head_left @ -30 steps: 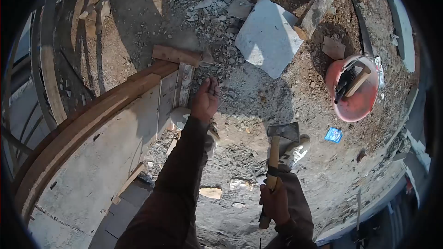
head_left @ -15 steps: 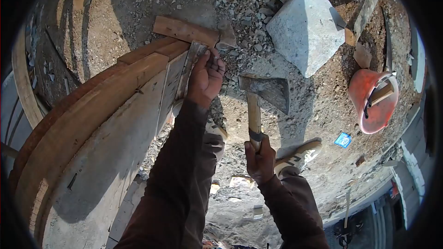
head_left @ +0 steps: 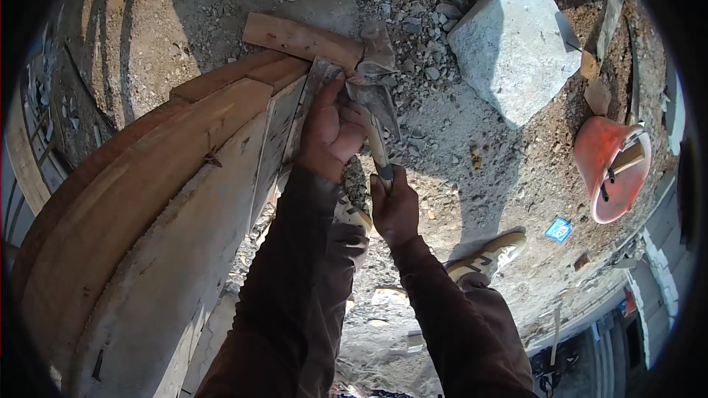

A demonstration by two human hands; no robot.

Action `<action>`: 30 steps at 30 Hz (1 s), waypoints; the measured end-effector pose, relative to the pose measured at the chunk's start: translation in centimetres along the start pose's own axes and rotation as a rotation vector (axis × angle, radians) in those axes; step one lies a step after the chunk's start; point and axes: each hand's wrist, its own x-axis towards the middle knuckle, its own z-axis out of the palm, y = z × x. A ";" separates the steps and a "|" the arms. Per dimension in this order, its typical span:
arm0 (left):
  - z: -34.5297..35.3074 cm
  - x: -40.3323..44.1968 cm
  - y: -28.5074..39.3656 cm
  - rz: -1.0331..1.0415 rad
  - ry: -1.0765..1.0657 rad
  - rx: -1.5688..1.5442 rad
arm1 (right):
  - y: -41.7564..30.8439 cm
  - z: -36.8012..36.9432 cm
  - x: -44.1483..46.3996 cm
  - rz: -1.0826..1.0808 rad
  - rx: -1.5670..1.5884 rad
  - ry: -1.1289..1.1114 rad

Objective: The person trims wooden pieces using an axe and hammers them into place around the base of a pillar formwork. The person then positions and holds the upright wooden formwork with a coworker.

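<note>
My right hand (head_left: 397, 206) is wrapped round the wooden handle of a hatchet (head_left: 377, 107). The hatchet's metal head lies just right of the fingers of my left hand (head_left: 333, 129). Those left fingers are curled, with thumb and forefinger pinched at the upper end of a narrow weathered board (head_left: 308, 96); what they pinch is too small or hidden to make out. Beside this board runs a large curved wooden form (head_left: 147, 162) with a pale flat panel (head_left: 184, 243). A short reddish wood block (head_left: 302, 37) lies across the far end of the boards.
A big pale concrete chunk (head_left: 512, 48) sits on the rubble at upper right. An orange-red hard hat (head_left: 596, 158) lies upturned with a piece of wood in it. Nearby is a small blue packet (head_left: 558, 230). My shoe (head_left: 490, 256) stands on the gravel.
The hatchet in my right hand has swung up and left, its head now close to my left fingers. My left hand stays at the board's end. The view has shifted slightly.
</note>
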 end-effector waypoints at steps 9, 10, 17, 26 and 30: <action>-0.2 -0.2 0.5 0.000 0.032 0.052 | -0.7 0.3 0.1 0.010 0.039 0.074; -0.1 0.1 0.5 -0.019 -0.019 0.096 | -0.6 0.5 0.8 0.031 0.054 0.069; -0.1 -3.1 -0.6 -0.054 0.096 0.275 | -1.5 -2.1 -4.0 0.116 0.280 0.268; -2.5 -7.8 -4.2 0.033 0.327 0.926 | -0.6 -2.1 -11.3 0.060 0.410 0.398; 0.5 -9.0 -4.4 0.130 0.096 1.189 | 5.6 1.5 -12.5 0.193 0.253 0.401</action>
